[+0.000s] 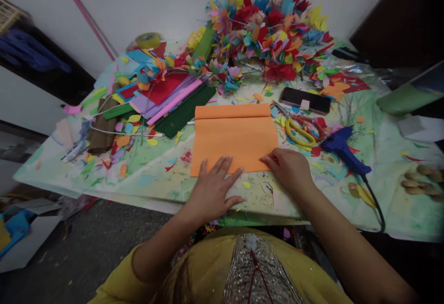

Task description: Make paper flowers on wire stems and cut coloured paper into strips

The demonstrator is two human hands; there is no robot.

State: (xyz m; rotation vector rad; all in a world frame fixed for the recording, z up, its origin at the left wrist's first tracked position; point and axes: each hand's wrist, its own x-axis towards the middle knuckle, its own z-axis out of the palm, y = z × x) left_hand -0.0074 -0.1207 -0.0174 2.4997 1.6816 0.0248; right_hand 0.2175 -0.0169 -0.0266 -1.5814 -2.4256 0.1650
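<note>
An orange craft sheet (232, 142) lies on the table in front of me, its far edge folded or rolled over into a band. My left hand (213, 188) rests with spread fingers on the near left edge of the sheet. At the near right corner, the fingers of my right hand (289, 167) are pinched together on the sheet's edge. Scissors (300, 132) with yellow and red handles lie just right of the sheet. Beyond them is a blue glue gun (347, 149), its cord hanging over the table's front edge.
Behind the sheet stands a large heap of colourful cut flowers (267, 31). Stacked coloured sheets (173, 94) and a brown roll (104, 128) lie to the left. A phone (305, 100) is at the back right. Scraps litter the stained table cover (156, 193).
</note>
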